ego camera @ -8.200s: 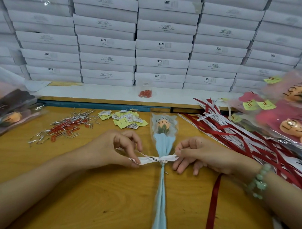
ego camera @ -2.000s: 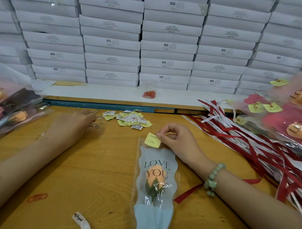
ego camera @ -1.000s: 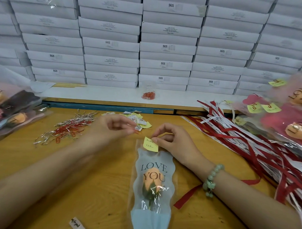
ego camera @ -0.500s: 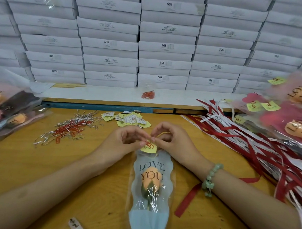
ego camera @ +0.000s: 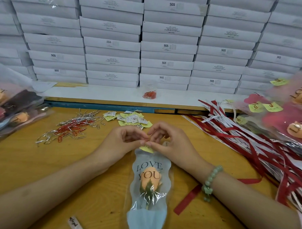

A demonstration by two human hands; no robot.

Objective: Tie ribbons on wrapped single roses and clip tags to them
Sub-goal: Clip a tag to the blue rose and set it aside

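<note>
Both hands, left and right, pinch a red clip onto the tag at the rose wrapper's far edge; next I judge it needs pushing fully home.

White flat boxes, many marked SGS, are stacked in rows against the back of a wooden table. A white shelf is seen in front of the stacks, above a blue strip at the table's far edge. A green bead bracelet is worn on one wrist.
</note>
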